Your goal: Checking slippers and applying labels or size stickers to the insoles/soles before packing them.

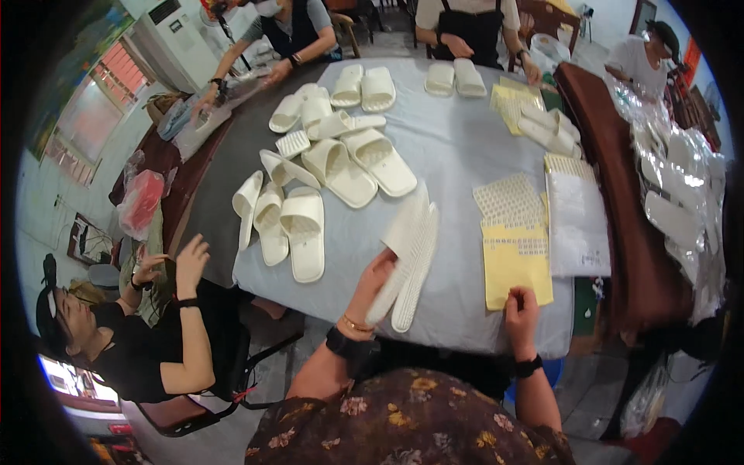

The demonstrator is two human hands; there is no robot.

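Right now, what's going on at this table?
The person's left hand holds two pale slippers together over the table. The right hand is by a yellow sheet's lower edge; whether it touches is unclear. More slippers lie toward the table's left side. A co-worker at left has both hands raised.

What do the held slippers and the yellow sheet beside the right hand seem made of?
Held slippers: probably moulded foam or rubber, matte white, judging by the ridged soles and dull surface. Yellow sheet: likely paper or card, matte, thin and flat.
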